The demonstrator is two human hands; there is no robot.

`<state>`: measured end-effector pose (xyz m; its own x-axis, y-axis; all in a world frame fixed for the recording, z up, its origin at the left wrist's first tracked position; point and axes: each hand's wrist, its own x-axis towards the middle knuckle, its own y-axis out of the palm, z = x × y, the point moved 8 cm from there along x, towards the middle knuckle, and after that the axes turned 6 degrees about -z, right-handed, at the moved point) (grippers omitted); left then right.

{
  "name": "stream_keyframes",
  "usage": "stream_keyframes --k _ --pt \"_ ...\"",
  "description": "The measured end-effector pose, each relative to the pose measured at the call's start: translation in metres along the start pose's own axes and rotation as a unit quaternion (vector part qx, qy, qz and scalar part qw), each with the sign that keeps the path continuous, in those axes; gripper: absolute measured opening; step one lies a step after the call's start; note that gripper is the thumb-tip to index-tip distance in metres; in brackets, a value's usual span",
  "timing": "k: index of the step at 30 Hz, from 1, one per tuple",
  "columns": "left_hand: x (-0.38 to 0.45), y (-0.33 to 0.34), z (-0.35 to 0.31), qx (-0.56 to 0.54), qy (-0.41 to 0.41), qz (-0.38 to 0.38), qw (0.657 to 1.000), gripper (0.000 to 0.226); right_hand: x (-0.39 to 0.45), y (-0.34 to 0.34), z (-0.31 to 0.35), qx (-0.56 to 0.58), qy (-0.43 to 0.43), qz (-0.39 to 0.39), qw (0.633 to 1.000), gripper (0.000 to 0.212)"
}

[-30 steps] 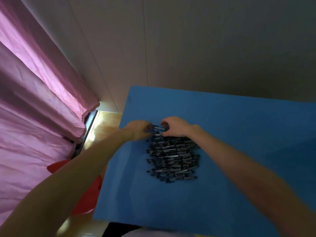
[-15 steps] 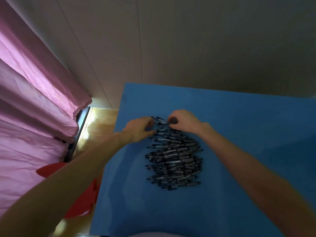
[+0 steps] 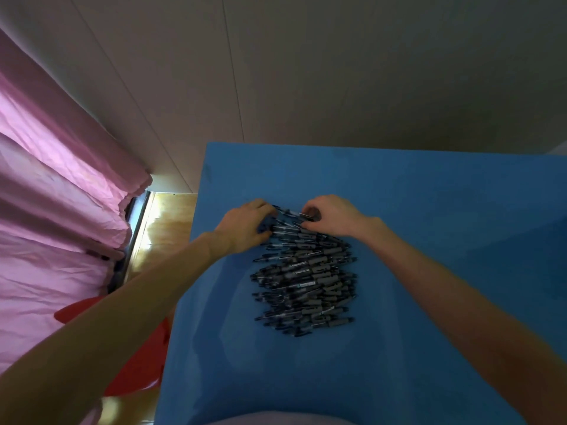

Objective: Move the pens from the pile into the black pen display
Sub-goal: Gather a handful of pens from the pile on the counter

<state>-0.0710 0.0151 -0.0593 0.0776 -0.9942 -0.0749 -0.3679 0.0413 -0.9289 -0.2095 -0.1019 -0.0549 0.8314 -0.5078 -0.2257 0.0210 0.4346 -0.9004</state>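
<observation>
Pens (image 3: 303,277) lie heaped in a dark pile on the blue tabletop (image 3: 429,210), most lengthwise left to right, and both hands work at the pile's far edge. Left hand (image 3: 245,228) has its grip curled around a few pens at that far left corner. Right hand (image 3: 331,214) has fingers bent, its grip pinching the end of 1 pen just beside the left. Pink curtain (image 3: 55,210) hangs at left

The pale labels on the pens (image 3: 303,283) are too small and blurred to read.
</observation>
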Motion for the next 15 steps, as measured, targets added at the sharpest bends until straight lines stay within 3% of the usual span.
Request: stream_keyframes --k 15 --pt "0.002 0.002 -0.024 0.052 0.070 0.001 0.996 0.044 -0.004 -0.002 -0.013 -0.033 -0.006 0.036 0.999 0.029"
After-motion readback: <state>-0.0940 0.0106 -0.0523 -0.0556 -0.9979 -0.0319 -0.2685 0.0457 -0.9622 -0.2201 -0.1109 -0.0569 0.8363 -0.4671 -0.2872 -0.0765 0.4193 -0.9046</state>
